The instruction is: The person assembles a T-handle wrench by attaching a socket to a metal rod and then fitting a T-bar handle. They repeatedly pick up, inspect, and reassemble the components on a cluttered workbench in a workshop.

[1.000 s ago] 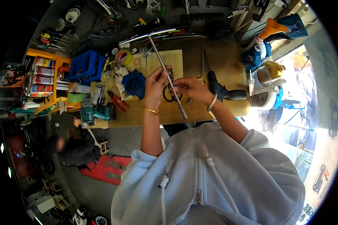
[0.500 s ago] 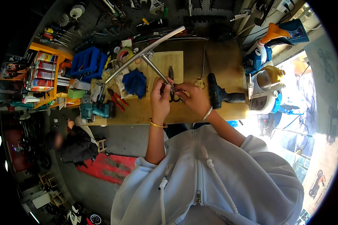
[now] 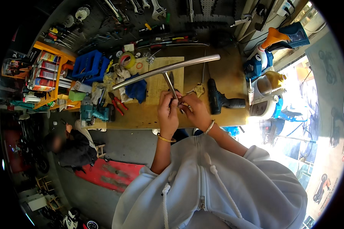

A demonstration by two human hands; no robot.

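A silver T-handle wrench (image 3: 153,73) is held above the workbench, its long crossbar slanting up toward the right. My left hand (image 3: 168,114) is closed around the lower part of its stem. The fingers of my right hand (image 3: 195,110) are pinched at the stem's near end, touching the left fingertips; that end is mostly hidden by the fingers. Behind the stem, the blade of a pair of scissors (image 3: 171,78) shows over a paper sheet (image 3: 156,88). Right of my hands lies a black cordless drill (image 3: 217,100).
Red-handled pliers (image 3: 116,104), a blue cloth (image 3: 136,91) and a teal power tool (image 3: 91,112) lie on the bench's left. Bottles and a jug (image 3: 264,106) stand at the right edge. Hand tools hang at the back. A person in dark clothes (image 3: 76,147) sits at left.
The wrench has turned clockwise, so its crossbar has gone from a steep slant to a flatter one, with the stem more upright. Both hands have come slightly closer to me.
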